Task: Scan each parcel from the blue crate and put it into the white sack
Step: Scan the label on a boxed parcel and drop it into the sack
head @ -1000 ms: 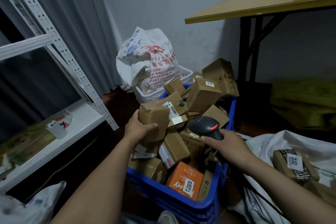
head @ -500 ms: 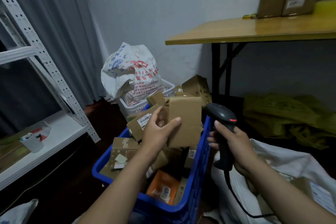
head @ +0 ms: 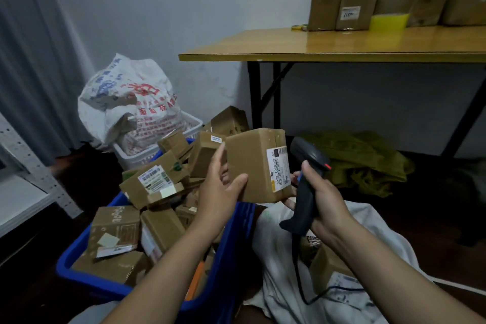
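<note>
Scan step for me right now: my left hand (head: 221,187) holds the parcel (head: 252,163) mid-frame, just above the right rim of the blue crate (head: 223,271), thumb across the near face, fingers up its left edge, white label (head: 278,168) turned to the right. My right hand (head: 323,205) is wrapped round the handle of the scanner (head: 305,187), whose head sits just beside that label. Next, I reckon: aim at the barcode, trigger, then drop it in the white sack (head: 284,284) at lower right.
</note>
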